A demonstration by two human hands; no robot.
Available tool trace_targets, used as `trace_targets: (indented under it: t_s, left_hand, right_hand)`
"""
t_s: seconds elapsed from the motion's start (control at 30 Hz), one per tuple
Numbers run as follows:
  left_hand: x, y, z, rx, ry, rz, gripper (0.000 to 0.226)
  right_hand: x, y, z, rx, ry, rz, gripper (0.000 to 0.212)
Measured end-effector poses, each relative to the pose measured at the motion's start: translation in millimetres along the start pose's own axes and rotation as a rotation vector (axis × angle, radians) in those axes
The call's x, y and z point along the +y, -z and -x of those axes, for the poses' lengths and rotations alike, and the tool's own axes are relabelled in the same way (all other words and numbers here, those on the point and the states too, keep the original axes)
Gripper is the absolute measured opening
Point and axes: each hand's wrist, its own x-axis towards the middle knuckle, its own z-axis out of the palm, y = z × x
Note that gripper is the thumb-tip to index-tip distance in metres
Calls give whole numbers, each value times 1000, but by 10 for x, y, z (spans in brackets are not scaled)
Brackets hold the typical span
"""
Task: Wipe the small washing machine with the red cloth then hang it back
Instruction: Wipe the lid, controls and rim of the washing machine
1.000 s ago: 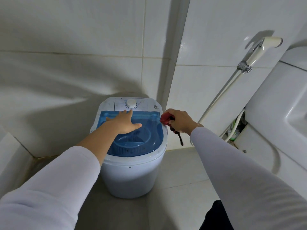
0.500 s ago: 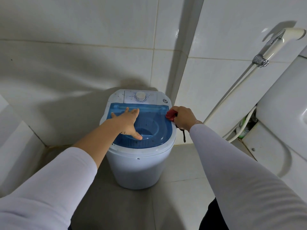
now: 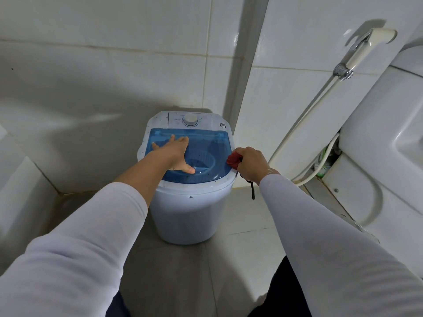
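Observation:
The small washing machine [image 3: 190, 216] stands on the floor in the tiled corner, white with a see-through blue lid [image 3: 212, 147] and a white dial [image 3: 190, 120] on its back panel. My left hand [image 3: 176, 152] lies flat on the lid, fingers spread, holding nothing. My right hand [image 3: 250, 164] is closed on the bunched red cloth [image 3: 233, 160], pressed against the right rim of the machine. A dark loop [image 3: 251, 191] of the cloth dangles below my wrist.
A white bidet sprayer [image 3: 361, 51] hangs on the right wall, its hose [image 3: 304, 120] running down to the floor. A white toilet [image 3: 375, 161] fills the right side. A white ledge [image 3: 20, 197] sits at the left. Grey tiled floor [image 3: 240, 248] surrounds the machine.
My right hand with the cloth has slid forward along the right rim. My left hand has shifted a little to the left on the lid. The view has pulled back and tilted.

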Motion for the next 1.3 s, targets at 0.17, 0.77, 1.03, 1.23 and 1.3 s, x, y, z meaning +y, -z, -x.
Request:
trace_targets:
  t_s: [0.17,0.77,1.03,1.23,1.3]
  left_hand:
    - [-14,-49,32,43,19,30,105]
    - [-97,-153,72,158,-17,127,102]
    - [-157,-181,29,176,-35,134,105]
    - [-170,-177,-3,182,-19,148,102]
    - [-178,-187,-12,193,-17,151,100]
  right_hand:
    - [-73,-42,233,-24,-8,55,31]
    - [-590,-325,631,-87,47,184,26]
    - [-838,-444,577,-150,100,293,32]
    - [-934,-572,541,-167,152,314,37]
    - [-941,-596,538,-169,167,321,39]
